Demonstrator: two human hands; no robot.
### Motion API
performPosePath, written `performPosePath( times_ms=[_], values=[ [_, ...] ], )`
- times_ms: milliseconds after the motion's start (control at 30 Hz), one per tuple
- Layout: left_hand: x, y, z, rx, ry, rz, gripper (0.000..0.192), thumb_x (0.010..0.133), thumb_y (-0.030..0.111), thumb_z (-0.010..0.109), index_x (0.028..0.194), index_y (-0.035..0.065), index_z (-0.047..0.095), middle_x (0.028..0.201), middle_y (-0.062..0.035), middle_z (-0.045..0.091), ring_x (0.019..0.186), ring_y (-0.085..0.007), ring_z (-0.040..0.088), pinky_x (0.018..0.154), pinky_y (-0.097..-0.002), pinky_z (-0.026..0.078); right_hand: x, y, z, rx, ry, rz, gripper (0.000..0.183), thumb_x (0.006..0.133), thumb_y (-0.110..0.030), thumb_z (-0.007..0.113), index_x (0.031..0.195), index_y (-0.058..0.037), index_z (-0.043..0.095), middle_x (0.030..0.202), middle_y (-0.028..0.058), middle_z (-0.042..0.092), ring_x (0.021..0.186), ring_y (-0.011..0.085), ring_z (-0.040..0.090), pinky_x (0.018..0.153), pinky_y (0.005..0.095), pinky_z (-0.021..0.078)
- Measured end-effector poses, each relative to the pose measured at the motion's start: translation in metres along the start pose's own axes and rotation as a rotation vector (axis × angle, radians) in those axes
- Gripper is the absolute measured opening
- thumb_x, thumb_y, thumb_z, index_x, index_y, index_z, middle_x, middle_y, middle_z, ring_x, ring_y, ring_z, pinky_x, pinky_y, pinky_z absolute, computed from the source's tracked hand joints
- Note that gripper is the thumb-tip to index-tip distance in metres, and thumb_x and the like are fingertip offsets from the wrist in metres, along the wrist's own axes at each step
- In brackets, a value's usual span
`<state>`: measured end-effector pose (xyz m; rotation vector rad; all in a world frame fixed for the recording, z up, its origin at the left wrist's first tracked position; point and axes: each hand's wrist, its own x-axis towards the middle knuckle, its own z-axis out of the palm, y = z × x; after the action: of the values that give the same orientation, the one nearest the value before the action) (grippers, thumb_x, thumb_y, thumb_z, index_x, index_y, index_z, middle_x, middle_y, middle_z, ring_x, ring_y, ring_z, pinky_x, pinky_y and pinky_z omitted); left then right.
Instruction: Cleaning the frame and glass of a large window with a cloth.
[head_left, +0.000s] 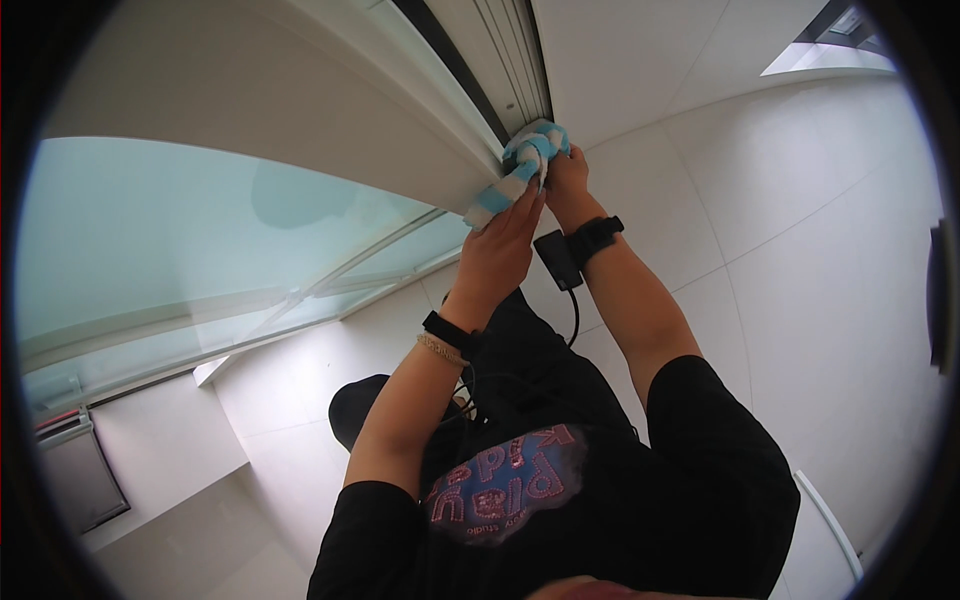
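Observation:
A blue-and-white striped cloth (531, 159) is bunched against the end of a grooved metal track (517, 60), beside a dark strip. My right hand (570, 180) grips the cloth's right side, with its fingers partly hidden behind the folds. On the lower left part of the cloth lies my left hand (501, 236), its fingers straight and close together, holding the fabric against a pale panel edge (450, 184). Both hands are near each other at the track's end.
A greenish glass pane (165, 240) with a pale frame fills the left. Below spreads a light tiled floor (810, 225). A black box (559, 260) with a cable hangs at my right wrist strap (594, 238). A grey panel (82, 476) stands at lower left.

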<state>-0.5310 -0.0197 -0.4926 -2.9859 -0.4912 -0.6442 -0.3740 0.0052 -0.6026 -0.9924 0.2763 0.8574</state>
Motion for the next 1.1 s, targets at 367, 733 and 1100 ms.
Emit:
performPosePath(
  times_ms=[367, 733, 1100],
  values=[
    [-0.004, -0.012, -0.009, -0.136, -0.07, -0.042, 0.05, 0.073, 0.005, 0.062, 0.123, 0.0101, 0.062, 0.127, -0.001, 0.057, 0.112, -0.021, 0.055, 0.093, -0.0352, 0.047, -0.038, -0.065, 0.057, -0.014, -0.405, -0.061, 0.023, 0.09, -0.008, 0.057, 0.108, 0.0053, 0.061, 0.1, 0.0119, 0.065, 0.084, 0.0206, 0.064, 0.073, 0.032, 0.0542],
    [0.01, -0.013, -0.018, 0.326, -0.057, -0.039, 0.035, 0.082, 0.013, 0.061, 0.116, 0.0108, 0.065, 0.125, -0.0035, 0.059, 0.119, -0.0234, 0.052, 0.098, -0.0378, 0.042, -0.06, -0.09, 0.093, -0.542, -0.217, -1.312, 0.035, 0.07, 0.003, 0.072, 0.102, -0.01, 0.068, 0.096, 0.0076, 0.064, 0.084, 0.0229, 0.065, 0.072, 0.031, 0.0535],
    [-0.041, -0.043, 0.021, 0.133, -0.277, 0.122, 0.043, 0.086, 0.009, 0.055, 0.129, 0.0109, 0.055, 0.117, -0.0022, 0.064, 0.11, -0.0161, 0.059, 0.089, -0.0244, 0.049, 0.013, 0.035, -0.032, -1.043, 0.025, -0.404, 0.026, 0.078, -0.011, 0.059, 0.101, -0.0056, 0.069, 0.097, 0.0226, 0.066, 0.095, 0.0379, 0.062, 0.078, 0.0417, 0.0512]
  ],
)
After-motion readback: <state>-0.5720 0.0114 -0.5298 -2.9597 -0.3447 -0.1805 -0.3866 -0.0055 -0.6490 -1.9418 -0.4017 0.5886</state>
